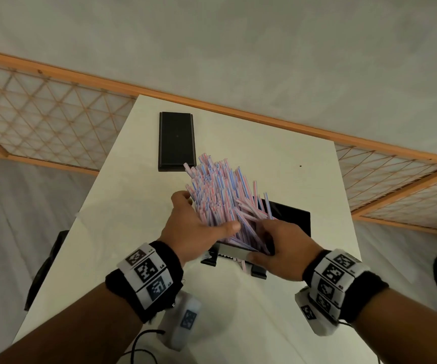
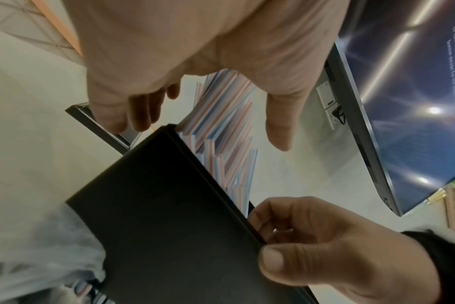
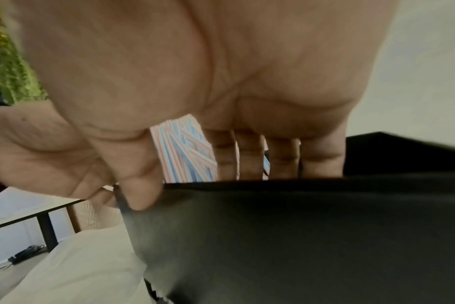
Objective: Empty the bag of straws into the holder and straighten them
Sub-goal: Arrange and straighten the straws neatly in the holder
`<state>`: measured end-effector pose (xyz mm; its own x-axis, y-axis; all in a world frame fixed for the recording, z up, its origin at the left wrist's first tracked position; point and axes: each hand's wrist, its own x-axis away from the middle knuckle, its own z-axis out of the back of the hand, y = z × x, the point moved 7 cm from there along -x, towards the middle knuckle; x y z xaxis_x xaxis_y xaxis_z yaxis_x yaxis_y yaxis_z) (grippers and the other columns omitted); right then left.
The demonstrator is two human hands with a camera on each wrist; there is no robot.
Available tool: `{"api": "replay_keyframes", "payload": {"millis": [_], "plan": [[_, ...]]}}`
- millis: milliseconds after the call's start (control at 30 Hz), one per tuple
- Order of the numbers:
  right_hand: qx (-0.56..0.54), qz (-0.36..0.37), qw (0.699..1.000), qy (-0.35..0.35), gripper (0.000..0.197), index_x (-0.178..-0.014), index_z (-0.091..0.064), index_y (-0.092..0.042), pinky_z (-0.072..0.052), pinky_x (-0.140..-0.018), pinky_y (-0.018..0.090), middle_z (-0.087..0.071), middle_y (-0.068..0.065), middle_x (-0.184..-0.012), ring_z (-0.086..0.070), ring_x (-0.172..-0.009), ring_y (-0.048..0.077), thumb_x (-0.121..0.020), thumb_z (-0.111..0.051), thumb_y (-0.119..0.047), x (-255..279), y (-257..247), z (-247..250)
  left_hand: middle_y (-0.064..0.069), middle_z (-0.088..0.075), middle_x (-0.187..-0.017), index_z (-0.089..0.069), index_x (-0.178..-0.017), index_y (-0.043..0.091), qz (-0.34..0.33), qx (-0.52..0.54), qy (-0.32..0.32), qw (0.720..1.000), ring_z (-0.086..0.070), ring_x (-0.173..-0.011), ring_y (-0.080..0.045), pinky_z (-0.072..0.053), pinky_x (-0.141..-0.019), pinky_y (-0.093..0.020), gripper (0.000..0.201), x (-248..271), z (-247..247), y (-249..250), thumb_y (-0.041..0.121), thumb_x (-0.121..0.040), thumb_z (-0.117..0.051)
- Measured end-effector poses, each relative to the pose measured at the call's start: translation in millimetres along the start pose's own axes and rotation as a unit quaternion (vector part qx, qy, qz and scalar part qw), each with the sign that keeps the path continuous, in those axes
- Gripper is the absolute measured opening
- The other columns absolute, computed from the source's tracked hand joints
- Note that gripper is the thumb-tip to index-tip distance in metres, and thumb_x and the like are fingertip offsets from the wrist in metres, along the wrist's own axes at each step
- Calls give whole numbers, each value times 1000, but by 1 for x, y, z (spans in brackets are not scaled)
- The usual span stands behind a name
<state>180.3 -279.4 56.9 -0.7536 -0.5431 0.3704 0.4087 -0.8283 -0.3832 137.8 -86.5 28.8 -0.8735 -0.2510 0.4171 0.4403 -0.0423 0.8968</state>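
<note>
Pink, blue and white striped straws (image 1: pixel 220 195) stand in a loose, uneven bundle in the black holder (image 1: pixel 290 219) on the white table (image 1: pixel 290 158), leaning away from me and to the left. My left hand (image 1: pixel 199 224) cups the bundle from the left, with fingers behind it and the thumb across its front. In the left wrist view the straws (image 2: pixel 221 133) rise between thumb and fingers. My right hand (image 1: pixel 280 248) pinches the holder's near wall (image 3: pixel 273 226), thumb outside and fingers inside among the straws (image 3: pixel 185 156). Crumpled clear plastic (image 2: pixel 39 257), seemingly the bag, lies beside the holder.
A flat black tray-like piece (image 1: pixel 176 140) lies further back on the table. The table's left and right edges are close to the holder. A dark chair (image 1: pixel 46 266) stands at the left. A wall screen (image 2: pixel 416 102) shows in the left wrist view.
</note>
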Motion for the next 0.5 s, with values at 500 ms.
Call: {"api": "replay_keyframes", "payload": {"millis": [500], "plan": [[51, -64, 980, -183, 33, -89, -70, -21, -58, -78, 38, -72, -2, -83, -67, -78, 16, -79, -65, -52, -29, 6, -45, 13, -69, -107, -37, -121, 23, -1, 1, 31, 1000, -71, -98, -12, -57, -94, -45, 91, 6, 0, 0, 42, -49, -90]]}}
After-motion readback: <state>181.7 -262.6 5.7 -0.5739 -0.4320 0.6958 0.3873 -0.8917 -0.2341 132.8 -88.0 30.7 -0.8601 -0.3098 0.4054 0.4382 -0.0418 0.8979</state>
